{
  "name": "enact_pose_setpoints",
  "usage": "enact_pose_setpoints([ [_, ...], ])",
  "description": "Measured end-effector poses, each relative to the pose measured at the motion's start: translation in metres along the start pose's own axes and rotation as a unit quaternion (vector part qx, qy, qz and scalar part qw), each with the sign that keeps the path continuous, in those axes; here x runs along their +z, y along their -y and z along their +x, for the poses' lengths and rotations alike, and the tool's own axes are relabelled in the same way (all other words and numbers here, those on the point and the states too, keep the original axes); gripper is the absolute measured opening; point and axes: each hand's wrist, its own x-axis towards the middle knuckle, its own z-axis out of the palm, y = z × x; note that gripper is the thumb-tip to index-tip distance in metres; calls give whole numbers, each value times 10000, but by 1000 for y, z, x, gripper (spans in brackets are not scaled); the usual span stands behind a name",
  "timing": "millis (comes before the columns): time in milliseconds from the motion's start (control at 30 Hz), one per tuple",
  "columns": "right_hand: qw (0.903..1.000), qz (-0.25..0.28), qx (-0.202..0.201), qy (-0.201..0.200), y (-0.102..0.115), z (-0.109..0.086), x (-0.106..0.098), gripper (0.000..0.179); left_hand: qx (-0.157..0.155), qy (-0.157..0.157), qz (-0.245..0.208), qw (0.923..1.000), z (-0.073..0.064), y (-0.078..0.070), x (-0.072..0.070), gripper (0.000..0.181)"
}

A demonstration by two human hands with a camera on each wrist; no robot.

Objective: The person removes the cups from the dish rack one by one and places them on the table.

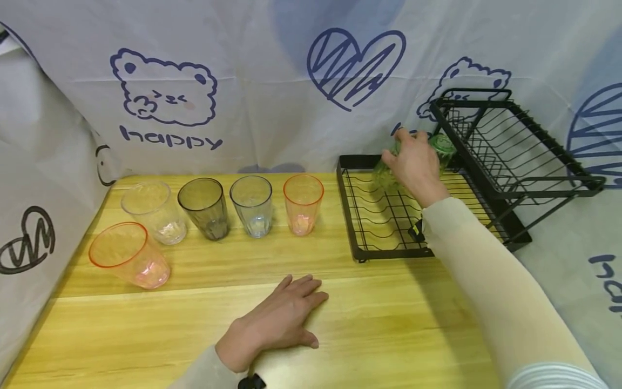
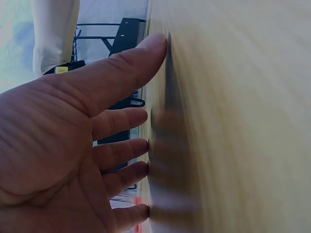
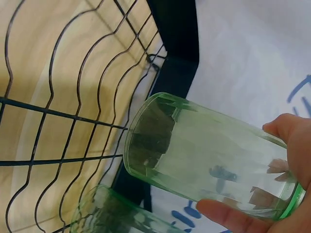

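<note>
My right hand (image 1: 415,162) grips a clear green drinking glass (image 3: 209,150) near its base, thumb on one side and fingers on the other. The glass is upside down, its rim right at the wires of the black dish rack (image 3: 170,73), in the rack's back part. A second green glass (image 1: 443,147) stands inverted in the rack beside it, to the right in the head view. My left hand (image 1: 277,319) rests on the wooden table (image 1: 379,324) in front of the rack, fingers straight and spread, fingertips touching the surface.
Left of the rack stand upright glasses: an orange-rimmed one (image 1: 303,205), a bluish clear one (image 1: 252,205), a grey one (image 1: 204,208), a clear one (image 1: 160,210) and a larger orange-rimmed one (image 1: 128,254). The rack's raised upper basket (image 1: 549,189) overhangs its right side. Patterned cloth (image 1: 267,108) hangs behind.
</note>
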Motion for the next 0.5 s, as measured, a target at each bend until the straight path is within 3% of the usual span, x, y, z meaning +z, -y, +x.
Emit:
enact_pose_setpoints([
  [500,9987,45,-320,-386,18,-39,-17,54,46,-175,-67,9998,0,3,-1,79],
])
